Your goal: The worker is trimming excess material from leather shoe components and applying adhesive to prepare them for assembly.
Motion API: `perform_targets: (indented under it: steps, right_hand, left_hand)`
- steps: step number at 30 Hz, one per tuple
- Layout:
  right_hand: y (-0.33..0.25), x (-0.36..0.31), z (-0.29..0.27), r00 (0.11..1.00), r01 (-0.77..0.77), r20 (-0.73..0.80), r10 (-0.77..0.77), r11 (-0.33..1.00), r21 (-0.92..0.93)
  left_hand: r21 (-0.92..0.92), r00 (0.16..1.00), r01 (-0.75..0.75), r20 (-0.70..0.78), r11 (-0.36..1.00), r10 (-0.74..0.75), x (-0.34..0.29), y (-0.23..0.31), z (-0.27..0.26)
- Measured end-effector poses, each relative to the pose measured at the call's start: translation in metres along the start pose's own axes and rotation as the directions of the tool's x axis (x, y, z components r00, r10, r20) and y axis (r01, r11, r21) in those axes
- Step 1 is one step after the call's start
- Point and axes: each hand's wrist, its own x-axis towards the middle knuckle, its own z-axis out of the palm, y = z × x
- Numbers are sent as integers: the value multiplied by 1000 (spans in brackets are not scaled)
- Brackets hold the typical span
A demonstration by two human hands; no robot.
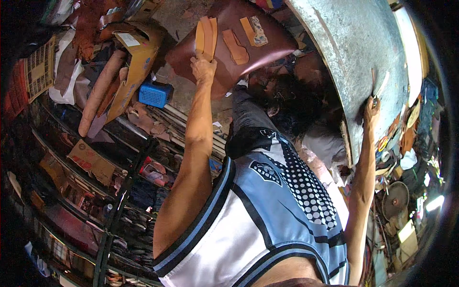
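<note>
My left hand (pixel 204 68) is closed around the lower end of long, narrow tan pattern pieces (pixel 206 36), which fan apart slightly at the top. They lie over a glossy maroon leather sheet (pixel 272 50). To their right on the leather rest a brown shaped piece (pixel 235 47) and a tan strip (pixel 247 31) with a torn, printed patch on it. Far off to the right, my right hand (pixel 371 111) is closed on a slim tool with two thin diverging blades, apparently scissors (pixel 381 85), against the grey metal tabletop (pixel 354 43).
A blue plastic basket (pixel 155 94) sits left of my left forearm. Beyond it stand an open cardboard box (pixel 143 62) and a rolled brown sheet (pixel 103 91). Crowded shelves (pixel 103 229) fill the lower left. Scraps and a round fan-like disc (pixel 396 200) are at right.
</note>
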Motion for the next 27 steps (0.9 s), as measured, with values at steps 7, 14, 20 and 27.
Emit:
perform_targets:
  steps: [7, 14, 20, 27]
  right_hand:
    - [-2, 3, -3, 1000, 25, 7, -25, 1000, 2]
    - [7, 9, -3, 1000, -4, 27, 5, 1000, -17]
    - [1, 9, 0, 997, 81, -8, -81, 996, 22]
    - [-8, 3, -5, 999, 31, -18, -31, 1000, 6]
  left_hand:
    - [-10, 999, -44, -9, 999, 44, -2, 6, -2]
    - [-38, 999, -49, 0, 998, 49, -15, 27, -6]
    - [-21, 997, -42, 62, 999, 43, -15, 15, -6]
    - [-93, 995, 5, 98, 996, 4, -17, 10, -4]
